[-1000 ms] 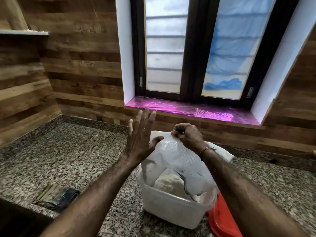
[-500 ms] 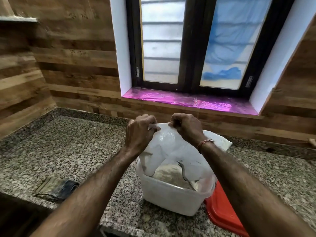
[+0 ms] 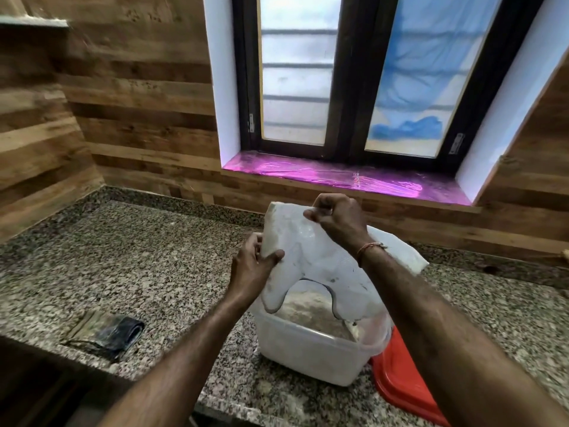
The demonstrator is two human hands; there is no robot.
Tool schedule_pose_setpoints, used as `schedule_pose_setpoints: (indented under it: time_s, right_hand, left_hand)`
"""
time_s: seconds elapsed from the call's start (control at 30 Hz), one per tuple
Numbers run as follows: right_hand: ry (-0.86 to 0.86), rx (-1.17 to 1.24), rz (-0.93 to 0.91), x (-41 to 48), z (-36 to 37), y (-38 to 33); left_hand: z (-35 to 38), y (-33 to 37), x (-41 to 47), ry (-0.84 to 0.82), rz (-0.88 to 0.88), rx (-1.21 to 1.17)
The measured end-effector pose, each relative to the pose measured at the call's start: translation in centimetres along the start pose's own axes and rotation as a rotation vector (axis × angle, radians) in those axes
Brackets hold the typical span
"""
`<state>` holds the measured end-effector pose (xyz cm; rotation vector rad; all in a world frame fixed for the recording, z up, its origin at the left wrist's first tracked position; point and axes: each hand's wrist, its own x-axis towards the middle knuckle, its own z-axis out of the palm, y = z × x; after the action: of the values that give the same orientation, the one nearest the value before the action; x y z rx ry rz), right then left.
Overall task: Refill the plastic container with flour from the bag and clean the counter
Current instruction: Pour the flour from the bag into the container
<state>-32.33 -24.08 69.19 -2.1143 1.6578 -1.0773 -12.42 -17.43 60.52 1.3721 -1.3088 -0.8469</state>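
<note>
Above the plastic container (image 3: pixel 308 355), already heaped with flour (image 3: pixel 304 306), the left hand (image 3: pixel 255 266) pinches one edge of the upended bag (image 3: pixel 308 257) while the right hand (image 3: pixel 335 220) grips its top corner, so the pour looks almost finished and shaking out the dregs seems next.

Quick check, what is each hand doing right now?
Left hand: gripping the left edge of the flour bag.
Right hand: pinching the bag's top edge, above the container.
</note>
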Motion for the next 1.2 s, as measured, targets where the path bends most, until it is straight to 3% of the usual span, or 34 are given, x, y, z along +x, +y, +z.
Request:
schedule_pose_setpoints:
  time_s: [0.1, 0.33, 0.57, 0.77, 0.97, 1.2]
  right_hand:
    - [0.063, 0.077, 0.061, 0.5, -0.6, 0.0]
    - [0.09, 0.047, 0.096, 1.1, -1.5, 1.0]
    - [0.04, 0.152, 0.093, 1.8, -2.2, 2.0]
    - [0.095, 0.288, 0.128, 1.8, -1.8, 2.7]
    - [0.199, 0.081, 0.193, 1.6, -2.0, 4.4]
    - [0.145, 0.227, 0.237, 1.8, -3.0, 5.5]
  left_hand:
    - [-0.3, -2.3, -1.0, -0.028, -0.02, 0.141]
    - [1.2, -2.6, -1.5, 0.173, -0.002, 0.439]
    - [1.2, -3.3, -1.7, 0.281, 0.099, 0.515]
    - [1.7, -2.4, -0.8, 0.326, -0.113, 0.432]
    - [1.5, -2.7, -1.0, 0.251, 0.051, 0.503]
    - [1.9, -3.1, -2.0, 0.181, 0.18, 0.677]
